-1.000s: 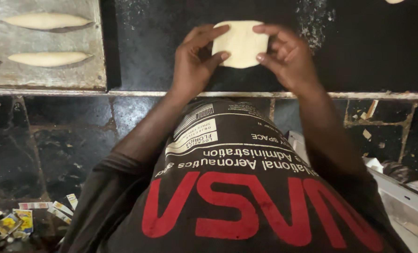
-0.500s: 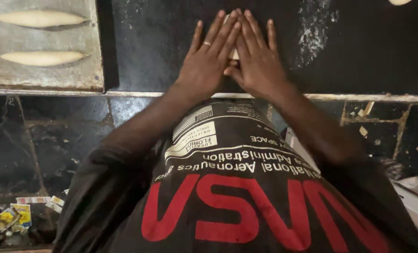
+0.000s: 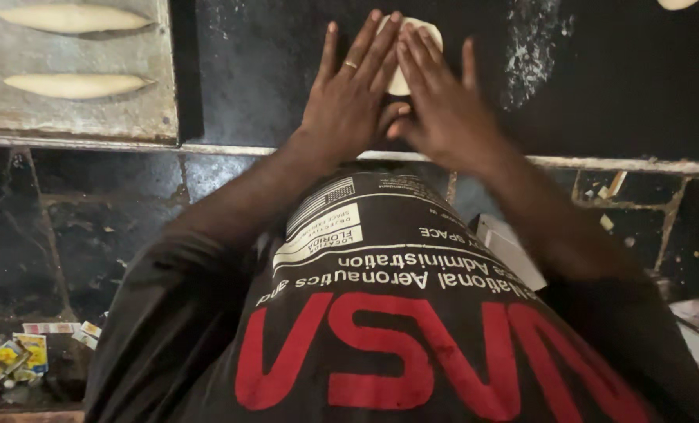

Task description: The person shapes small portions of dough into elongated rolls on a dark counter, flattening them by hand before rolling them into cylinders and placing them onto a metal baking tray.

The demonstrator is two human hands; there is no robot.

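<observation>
The pale, flat piece of dough [image 3: 412, 47] lies on the dark stone worktop [image 3: 600, 94], under both fingertips. Left hand [image 3: 349, 98] and right hand [image 3: 443, 106] lie open, flat, equally near; dough extends beyond fingertips.

We see a dim, warm-toned scene, with the dark counter [image 3: 271, 70] swallowing most of the light. The brightest spots are the pale dough [image 3: 400, 78] and the metal tray [image 3: 91, 117]. Edges look soft, and the floor at lower left sinks into murky shadow.
</observation>
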